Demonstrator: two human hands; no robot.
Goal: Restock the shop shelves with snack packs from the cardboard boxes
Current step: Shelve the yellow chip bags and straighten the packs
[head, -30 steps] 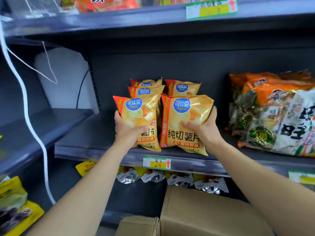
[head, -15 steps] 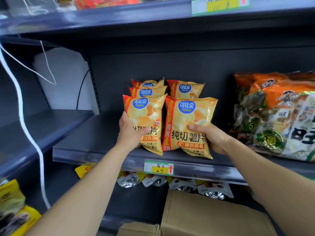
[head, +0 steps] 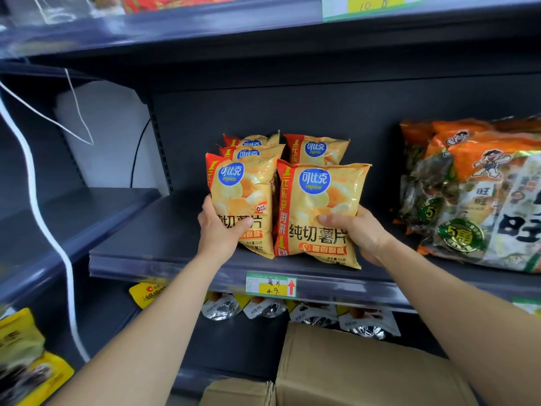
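Left hand (head: 218, 230) gripping the left pack (head: 243, 194) low down, thumb across the front, fingers behind. Right hand (head: 361, 232) gripping the right pack (head: 322, 200) the same way, at its lower right side. Both packs held upright, side by side with edges touching, straight above the tag (head: 271, 285) at the front of the shelf (head: 146, 230). Bottoms at the shelf or just over it; hard to tell which. Further above the tag, just behind the held pair, three rear packs (head: 317, 149) of the same kind standing in two rows. Well right of the tag, on the same shelf, a heap of orange bags (head: 474, 194). Below the tag, foil pouches (head: 263, 307) on the lower level, and lower again two cardboard boxes (head: 366, 370).

Judged as the placing step: setting a front pair ahead of the rows. Next, probably: lower until both bottoms sit flat, nudge back against the rear packs, check that neither leans out over the lip, then let go and reach down to the boxes for more. Puffy, light, slick bags, so likely to topple forward if released while leaning.
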